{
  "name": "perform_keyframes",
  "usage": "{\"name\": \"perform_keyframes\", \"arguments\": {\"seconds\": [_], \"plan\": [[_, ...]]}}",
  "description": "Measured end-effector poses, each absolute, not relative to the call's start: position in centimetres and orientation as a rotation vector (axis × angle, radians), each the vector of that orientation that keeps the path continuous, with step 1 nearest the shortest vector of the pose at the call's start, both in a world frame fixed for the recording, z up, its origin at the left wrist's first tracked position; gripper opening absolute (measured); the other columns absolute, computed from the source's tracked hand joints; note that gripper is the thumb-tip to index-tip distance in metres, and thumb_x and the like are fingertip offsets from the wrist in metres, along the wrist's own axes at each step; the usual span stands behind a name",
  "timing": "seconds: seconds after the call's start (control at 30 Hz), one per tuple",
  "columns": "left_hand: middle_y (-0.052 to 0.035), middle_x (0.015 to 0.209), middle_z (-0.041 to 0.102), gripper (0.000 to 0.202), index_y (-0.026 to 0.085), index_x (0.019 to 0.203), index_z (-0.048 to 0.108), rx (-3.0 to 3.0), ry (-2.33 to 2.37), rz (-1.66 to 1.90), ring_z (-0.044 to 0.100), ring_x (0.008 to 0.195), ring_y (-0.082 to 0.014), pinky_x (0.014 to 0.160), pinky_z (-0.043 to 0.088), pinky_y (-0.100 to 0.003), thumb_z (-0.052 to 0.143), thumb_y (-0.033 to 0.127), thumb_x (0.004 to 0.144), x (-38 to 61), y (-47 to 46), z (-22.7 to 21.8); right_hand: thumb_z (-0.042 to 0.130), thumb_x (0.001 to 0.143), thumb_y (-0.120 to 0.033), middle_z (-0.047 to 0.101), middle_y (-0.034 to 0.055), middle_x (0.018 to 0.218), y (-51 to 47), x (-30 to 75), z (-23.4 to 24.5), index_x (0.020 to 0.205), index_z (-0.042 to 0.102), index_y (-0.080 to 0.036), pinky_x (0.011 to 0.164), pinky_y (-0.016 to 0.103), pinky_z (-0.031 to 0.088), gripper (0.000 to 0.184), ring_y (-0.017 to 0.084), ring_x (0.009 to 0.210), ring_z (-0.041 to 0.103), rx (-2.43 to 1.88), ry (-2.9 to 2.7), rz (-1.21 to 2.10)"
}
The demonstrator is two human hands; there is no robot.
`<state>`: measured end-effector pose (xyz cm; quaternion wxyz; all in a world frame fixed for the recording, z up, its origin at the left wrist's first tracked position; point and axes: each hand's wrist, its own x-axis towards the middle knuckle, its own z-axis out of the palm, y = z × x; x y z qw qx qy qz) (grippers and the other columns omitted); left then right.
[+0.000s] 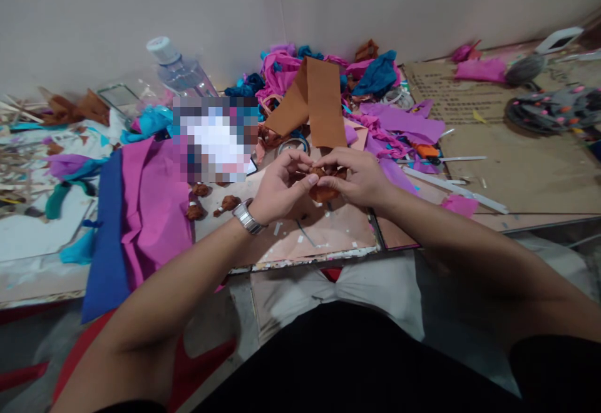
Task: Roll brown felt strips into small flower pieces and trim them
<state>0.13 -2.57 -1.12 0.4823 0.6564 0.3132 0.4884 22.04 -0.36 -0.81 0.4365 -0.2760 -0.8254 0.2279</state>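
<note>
Over the front of the table, both hands pinch a piece of brown crepe paper (323,193) that is bunched at its top. My left hand (284,184), with a metal watch on the wrist, presses it between thumb and fingers. From the other side my right hand (359,178) grips the same paper, its fingers curled and partly hiding it. Several small brown crepe paper balls (230,203) lie left of my left wrist, some with white bits at their ends. Just beyond the hands, a folded brown crepe strip (325,100) rests on the paper heap.
Pink, purple and blue crepe paper (282,72) is heaped along the wall. A capped plastic bottle (181,69) stands at back left, near a blurred-out patch. Magenta paper (153,206) hangs over the table edge. Cardboard (488,175) and a dark dotted object (554,109) lie right.
</note>
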Motion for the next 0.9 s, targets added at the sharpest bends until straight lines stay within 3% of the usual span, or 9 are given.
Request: {"name": "perform_keyframes", "arguments": {"seconds": [0.23, 0.53, 0.9], "plan": [[-0.0049, 0.104, 0.067, 0.035, 0.024, 0.111, 0.063, 1.521, 0.763, 1.243, 0.069, 0.098, -0.0174, 0.090, 0.061, -0.033, 0.078, 0.050, 0.093, 0.0, -2.6, -1.5, 0.073, 0.097, -0.051, 0.081, 0.0059, 0.100, -0.8, 22.0, -0.2, 0.114, 0.078, -0.022, 0.079, 0.029, 0.055, 0.034, 0.017, 0.086, 0.073, -0.686, -1.999, 0.599], [-0.0060, 0.108, 0.066, 0.030, 0.025, 0.111, 0.066, 1.560, 0.762, 1.267, 0.066, 0.105, -0.0193, 0.097, 0.058, -0.035, 0.074, 0.049, 0.095, -0.2, -2.5, -1.8, 0.076, 0.094, -0.051, 0.080, 0.0052, 0.094, -1.1, 21.9, 0.0, 0.096, 0.076, -0.021, 0.080, 0.030, 0.057, 0.030, 0.017, 0.081, 0.072, -0.741, -1.925, 0.658], [-0.0073, 0.107, 0.073, 0.034, 0.022, 0.112, 0.069, 1.602, 0.757, 1.224, 0.073, 0.095, -0.0166, 0.084, 0.062, -0.030, 0.075, 0.050, 0.095, 0.0, -3.0, -1.1, 0.079, 0.091, -0.051, 0.078, 0.0055, 0.093, -1.3, 21.9, 0.5, 0.095, 0.072, -0.019, 0.080, 0.031, 0.056, 0.033, 0.018, 0.084, 0.071, -0.764, -1.888, 0.771]]}}
